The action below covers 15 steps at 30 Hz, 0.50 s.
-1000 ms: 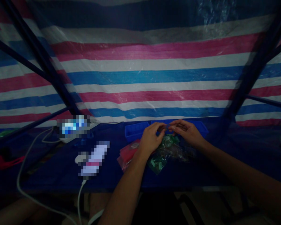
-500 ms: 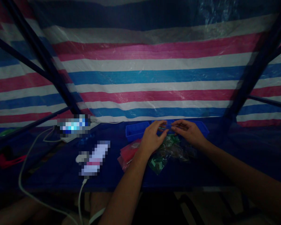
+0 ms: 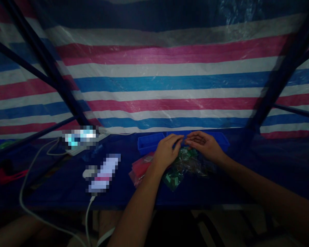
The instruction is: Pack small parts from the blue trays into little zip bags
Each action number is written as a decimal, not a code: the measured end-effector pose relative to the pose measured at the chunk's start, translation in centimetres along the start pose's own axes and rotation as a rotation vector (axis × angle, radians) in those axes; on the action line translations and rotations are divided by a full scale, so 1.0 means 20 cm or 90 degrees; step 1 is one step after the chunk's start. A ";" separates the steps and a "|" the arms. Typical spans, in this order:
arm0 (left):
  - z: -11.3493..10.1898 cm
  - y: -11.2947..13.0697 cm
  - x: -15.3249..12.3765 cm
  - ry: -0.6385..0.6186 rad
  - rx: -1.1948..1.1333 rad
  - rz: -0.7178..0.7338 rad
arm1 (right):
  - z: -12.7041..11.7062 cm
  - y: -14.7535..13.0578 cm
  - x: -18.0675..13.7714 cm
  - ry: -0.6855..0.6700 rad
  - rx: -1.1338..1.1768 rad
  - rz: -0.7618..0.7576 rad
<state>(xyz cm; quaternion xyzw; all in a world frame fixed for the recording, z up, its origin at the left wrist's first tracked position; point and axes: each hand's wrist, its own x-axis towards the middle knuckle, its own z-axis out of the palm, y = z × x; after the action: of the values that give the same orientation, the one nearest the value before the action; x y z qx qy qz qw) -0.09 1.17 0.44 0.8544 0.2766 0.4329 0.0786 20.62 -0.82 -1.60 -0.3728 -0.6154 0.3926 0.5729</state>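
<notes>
My left hand (image 3: 168, 148) is closed, its thumb drawn in close to the curled fingers. Just across a narrow gap, my right hand (image 3: 205, 144) has its thumb and fingertips pinched together. Whatever lies in either pinch is too small and dark to make out. Below both hands is a heap of clear plastic bags with green contents (image 3: 173, 180). Pinkish-red bags (image 3: 141, 167) lie beside my left forearm. Behind my hands stand blue bins: a left one (image 3: 147, 150), a middle one (image 3: 179, 132) partly hidden by my fingers, and a right one (image 3: 223, 141).
A blurred-out phone-like device (image 3: 105, 173) with a white cable lies on the blue table (image 3: 67, 192), near a small pale round object (image 3: 89, 172). Another lit device (image 3: 81, 137) rests farther back. Dark metal posts and a striped sheet (image 3: 170, 82) stand behind the table.
My left thumb and fingers have drawn closer together. My right fingertips have come slightly nearer the left hand and pinched tighter. Bags and bins stay where they were.
</notes>
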 end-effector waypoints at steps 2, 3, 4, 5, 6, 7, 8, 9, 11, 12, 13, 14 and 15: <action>0.00 0.00 0.00 0.022 -0.011 -0.023 | -0.01 0.00 0.00 0.030 -0.068 -0.048; -0.01 0.01 0.00 0.032 -0.025 -0.036 | -0.02 0.00 0.00 0.033 -0.101 -0.075; -0.01 0.01 0.01 0.037 -0.041 -0.048 | -0.02 0.00 0.00 0.025 -0.126 -0.098; -0.01 0.01 0.01 0.040 -0.059 -0.058 | -0.03 0.00 0.00 0.010 -0.140 -0.117; -0.01 0.02 0.01 0.037 -0.074 -0.066 | -0.03 -0.01 0.00 -0.011 -0.148 -0.127; -0.01 0.02 0.01 0.031 -0.086 -0.072 | -0.03 -0.01 0.00 -0.030 -0.150 -0.131; -0.01 0.03 0.01 0.028 -0.093 -0.077 | -0.03 -0.02 0.00 -0.043 -0.152 -0.130; -0.01 0.03 0.01 0.029 -0.097 -0.083 | -0.03 -0.02 0.00 -0.047 -0.156 -0.127; -0.01 0.02 0.01 0.041 -0.097 -0.092 | -0.04 -0.03 0.00 -0.022 -0.179 -0.125; -0.01 0.02 0.01 0.050 -0.093 -0.095 | -0.05 -0.04 0.01 0.009 -0.200 -0.130; -0.01 0.01 0.01 0.059 -0.087 -0.096 | -0.07 -0.04 0.02 0.046 -0.229 -0.142; 0.00 0.01 0.01 0.066 -0.078 -0.096 | -0.09 -0.04 0.03 0.083 -0.268 -0.161; 0.00 0.00 0.01 0.069 -0.066 -0.096 | -0.11 -0.05 0.03 0.118 -0.316 -0.185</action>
<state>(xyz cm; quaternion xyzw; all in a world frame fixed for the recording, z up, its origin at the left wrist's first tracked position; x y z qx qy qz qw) -0.02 1.25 0.60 0.8013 0.3212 0.4851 0.1395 22.83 -0.46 -0.40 -0.4437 -0.6845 0.1079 0.5683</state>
